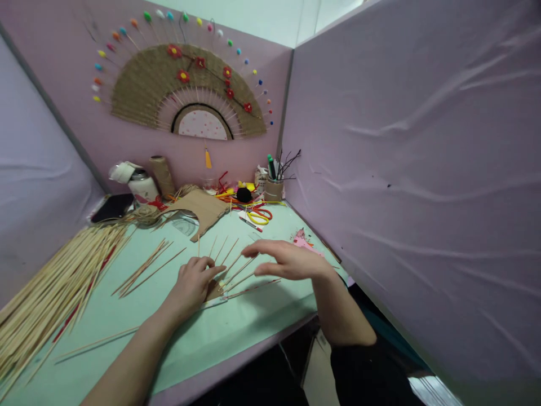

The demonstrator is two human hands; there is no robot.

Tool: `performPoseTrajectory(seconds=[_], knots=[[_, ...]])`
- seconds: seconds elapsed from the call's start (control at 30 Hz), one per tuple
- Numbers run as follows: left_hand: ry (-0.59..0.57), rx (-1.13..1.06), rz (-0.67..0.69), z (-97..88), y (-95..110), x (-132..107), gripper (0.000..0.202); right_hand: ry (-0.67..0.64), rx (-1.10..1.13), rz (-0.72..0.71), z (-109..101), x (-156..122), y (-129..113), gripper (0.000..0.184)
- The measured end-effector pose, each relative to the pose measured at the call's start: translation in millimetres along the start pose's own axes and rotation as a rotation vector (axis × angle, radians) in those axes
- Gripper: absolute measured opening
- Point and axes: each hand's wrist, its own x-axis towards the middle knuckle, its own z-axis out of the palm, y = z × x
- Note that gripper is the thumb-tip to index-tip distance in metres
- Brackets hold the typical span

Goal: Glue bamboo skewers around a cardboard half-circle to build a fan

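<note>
Several thin bamboo sticks (240, 280) spread in a fan from a small brown cardboard piece (214, 290) on the table. My left hand (192, 285) presses on this cardboard with bent fingers, its thumb reaching toward the stick ends; its fingertips are partly hidden. Over the right-hand sticks hovers my right hand (287, 259), fingers stretched out and thumb apart, with nothing visibly gripped. A white strip (214, 303) lies along the cardboard's near edge.
Long loose sticks (54, 287) cover the table's left side. Behind are a cut cardboard sheet (205, 207), scissors (258, 215), a twine roll (147, 215), a jar (142, 186) and a pen cup (274, 189). A large decorated fan (139, 79) hangs on the back wall.
</note>
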Motion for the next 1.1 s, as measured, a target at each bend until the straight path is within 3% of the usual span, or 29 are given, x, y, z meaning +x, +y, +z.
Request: performPoseTrajectory(seconds=[0.07,0.1,0.13,0.17,0.27,0.3,0.33,0.47,0.53,0.7,0.9,1.1], knots=[[0.017,-0.002,0.007,-1.4,0,0,0.038,-0.152,0.122,-0.162,-23,-26,-18,0.052],[0.024,-0.002,0.010,-2.0,0,0,0.039,-0.163,0.156,-0.202,-37,-37,-21,0.055],[0.027,-0.001,0.014,-2.5,0,0,0.039,-0.092,0.158,-0.203,-52,-48,-18,0.054],[0.028,0.001,0.018,-2.9,-1,-1,0.040,0.142,0.128,-0.171,-67,-56,-12,0.048],[0.040,0.002,0.013,-2.7,-3,-1,0.041,1.420,-0.074,-0.147,-102,-74,11,0.034],[0.046,-0.002,0.009,-2.5,-3,-1,0.042,1.652,-0.087,-0.113,-107,-78,16,0.032],[0.051,-0.008,0.007,-2.2,-3,-1,0.042,1.672,-0.045,-0.084,-108,-80,18,0.032],[0.049,-0.018,0.009,-3.1,1,-2,0.042,1.214,0.183,-0.090,-78,-83,6,0.025],[0.039,-0.030,0.012,-4.8,3,-2,0.039,1.074,0.259,-0.067,-62,-79,4,0.021],[0.051,-0.036,-0.013,-9.2,7,-2,0.034,0.845,0.333,0.080,-48,-48,25,0.025],[0.093,-0.021,-0.041,-17.2,11,-3,0.033,0.524,0.352,0.249,-40,19,62,0.034],[0.158,-0.061,-0.083,-20.7,13,-6,0.043,0.348,-0.004,0.423,-11,69,110,0.031]])
